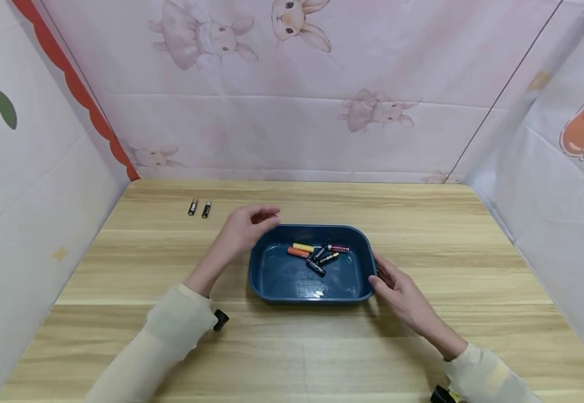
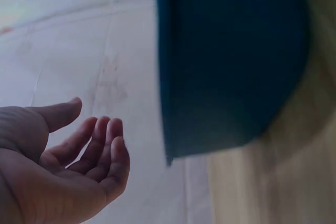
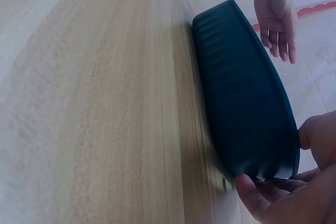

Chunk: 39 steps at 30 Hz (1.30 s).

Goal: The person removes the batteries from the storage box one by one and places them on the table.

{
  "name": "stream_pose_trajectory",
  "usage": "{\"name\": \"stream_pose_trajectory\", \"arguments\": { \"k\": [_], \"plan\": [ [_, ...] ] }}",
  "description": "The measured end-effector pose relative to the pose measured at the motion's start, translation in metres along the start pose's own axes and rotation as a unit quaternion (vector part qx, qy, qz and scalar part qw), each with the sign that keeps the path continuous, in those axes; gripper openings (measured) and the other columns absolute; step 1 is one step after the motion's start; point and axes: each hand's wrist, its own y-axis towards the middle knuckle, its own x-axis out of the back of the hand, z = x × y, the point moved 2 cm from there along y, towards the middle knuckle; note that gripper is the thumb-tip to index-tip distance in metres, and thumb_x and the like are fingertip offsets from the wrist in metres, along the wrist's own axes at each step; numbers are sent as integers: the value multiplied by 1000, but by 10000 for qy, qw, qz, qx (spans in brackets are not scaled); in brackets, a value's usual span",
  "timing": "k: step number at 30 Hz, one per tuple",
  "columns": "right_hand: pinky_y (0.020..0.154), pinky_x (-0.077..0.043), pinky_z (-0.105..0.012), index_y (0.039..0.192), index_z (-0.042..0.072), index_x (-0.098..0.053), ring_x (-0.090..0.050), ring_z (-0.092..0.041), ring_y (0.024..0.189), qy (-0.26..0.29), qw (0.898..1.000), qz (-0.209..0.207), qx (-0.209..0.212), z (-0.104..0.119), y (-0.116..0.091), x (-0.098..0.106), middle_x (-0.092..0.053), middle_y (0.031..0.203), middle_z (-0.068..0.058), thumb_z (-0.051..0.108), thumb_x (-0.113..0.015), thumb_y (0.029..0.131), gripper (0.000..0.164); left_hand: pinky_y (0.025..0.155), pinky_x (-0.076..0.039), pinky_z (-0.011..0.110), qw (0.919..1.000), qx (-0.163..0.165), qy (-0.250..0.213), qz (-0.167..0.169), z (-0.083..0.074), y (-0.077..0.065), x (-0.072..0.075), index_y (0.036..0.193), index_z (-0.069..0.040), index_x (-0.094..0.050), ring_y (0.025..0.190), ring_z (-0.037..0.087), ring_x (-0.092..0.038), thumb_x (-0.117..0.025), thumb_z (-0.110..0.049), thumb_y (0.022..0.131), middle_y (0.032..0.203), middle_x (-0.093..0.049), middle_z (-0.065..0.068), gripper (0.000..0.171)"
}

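Observation:
A dark blue plastic tub [image 1: 282,280] stands on the wooden table in the middle of the head view. Several batteries lie in a loose pile on its floor, among them a yellow battery [image 1: 303,247], an orange battery [image 1: 298,253] and a red battery [image 1: 338,248]. My right hand [image 1: 403,294] grips the tub's right end, thumb at the rim and fingers along the outer wall. Over the tub's back left corner hovers my left hand [image 1: 246,226], its fingers loosely bent with nothing between them. In the left wrist view that hand [image 2: 79,166] is apart from the tub wall [image 2: 231,66].
Two black batteries, one [image 1: 193,207] beside the other [image 1: 206,209], lie at the table's back left. Printed cloth walls [image 1: 292,140] rise behind the table [image 1: 473,252] and along both sides.

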Motion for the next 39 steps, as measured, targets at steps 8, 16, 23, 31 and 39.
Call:
{"name": "stream_pose_trajectory", "arguments": {
  "k": [8, 16, 23, 31, 39],
  "plan": [
    [106, -41, -27, 157, -9, -28, -39, -42, 144, 25, 10000, -29, 54, 2, -1, 1, -34, 160, -30, 10, -51, 109, 57, 94, -55, 39, 9948, -260, 573, 807, 8, -2, -32, 137, -6, -66, 113, 23, -64, -65, -22, 104, 128, -69, 9, 36],
    [101, -38, -12, 156, -13, -28, -36, -45, 144, 250, 9994, -47, 214, 2, 0, -2, -33, 158, -33, 4, -51, 108, 55, 93, -55, 39, 9788, -665, 1497, 1230, 11, 6, -57, 135, -1, -66, 110, 22, -65, -66, -14, 103, 127, -69, 12, 34],
    [101, -37, -12, 156, -13, -28, -35, -44, 145, 242, 9995, -55, 211, 2, 0, -2, -32, 159, -32, 4, -51, 108, 55, 87, -56, 36, 9696, -532, 2057, 1210, 11, 12, -73, 126, -6, -73, 102, 18, -66, -65, -11, 103, 121, -71, 9, 25],
    [102, -39, -14, 156, -12, -28, -37, -43, 145, 228, 9995, -31, 215, 2, 0, -2, -32, 160, -31, 6, -51, 109, 56, 91, -54, 38, 9580, -475, 2620, 1063, 16, 13, -83, 115, -9, -77, 99, 21, -62, -67, -2, 98, 111, -70, 7, 21],
    [102, -39, -15, 157, -10, -27, -37, -42, 145, 118, 9999, -1, 85, -1, 0, -1, -32, 161, -30, 9, -50, 109, 57, 85, -55, 38, 9518, -683, 2872, 828, 17, 7, -93, 112, -7, -76, 91, 22, -64, -72, -14, 99, 103, -70, 8, 15]
  ]
}}
